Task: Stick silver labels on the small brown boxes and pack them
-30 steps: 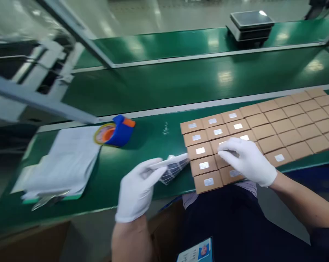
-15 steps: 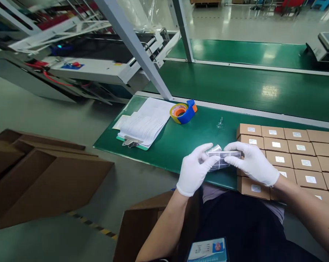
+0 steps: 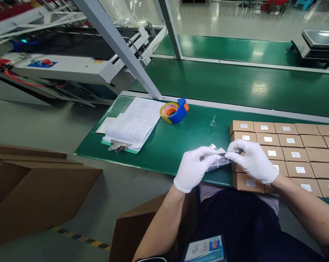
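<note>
Now that the right hand [image 3: 250, 160] has come off the boxes [image 3: 294, 161], it joins the left hand [image 3: 192, 169] on the gridded strip [image 3: 216, 163]; fingers pinched on both ends, over the desk [image 3: 188, 134] left of the boxes; work looks strip-side, not box-side.

Bright, cool light, seemingly from overhead, leaves a shining patch on the green belt [image 3: 208, 80] and pale streaks across the floor [image 3: 235, 22] behind it. White glare marks the scale [image 3: 317, 45]. The left hand [image 3: 193, 169] and right hand [image 3: 253, 160] show up crisply in white gloves, whereas the dark clothing [image 3: 241, 225] swallows detail. Shadow pools beneath the machine [image 3: 71, 69] on the left. Wide-angle distortion stretches the cartons [image 3: 49, 196] near the left edge; print on the papers [image 3: 137, 122] is too fine to read.
</note>
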The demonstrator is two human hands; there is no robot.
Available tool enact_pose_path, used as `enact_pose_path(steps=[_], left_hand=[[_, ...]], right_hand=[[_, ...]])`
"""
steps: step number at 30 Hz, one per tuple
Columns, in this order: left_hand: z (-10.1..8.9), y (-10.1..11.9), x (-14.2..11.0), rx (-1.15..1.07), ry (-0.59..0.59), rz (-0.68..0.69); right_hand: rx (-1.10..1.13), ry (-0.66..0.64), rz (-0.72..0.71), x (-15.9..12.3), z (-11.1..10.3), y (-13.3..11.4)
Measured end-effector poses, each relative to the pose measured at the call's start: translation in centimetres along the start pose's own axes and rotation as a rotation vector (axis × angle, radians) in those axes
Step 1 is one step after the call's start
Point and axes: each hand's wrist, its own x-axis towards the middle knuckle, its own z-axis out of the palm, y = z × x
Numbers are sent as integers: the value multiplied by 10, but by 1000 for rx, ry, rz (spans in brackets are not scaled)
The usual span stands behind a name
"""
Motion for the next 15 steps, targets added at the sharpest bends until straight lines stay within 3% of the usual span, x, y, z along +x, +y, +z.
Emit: enact_pose_path(steps=[8,15], left_hand=[[15,-5,4,-107,26,-107],[22,-8,6,-130,109,-195]], right_hand=[[-11,104,-26,-6,-1,17],[-370,388,-358,-14,-6,27]])
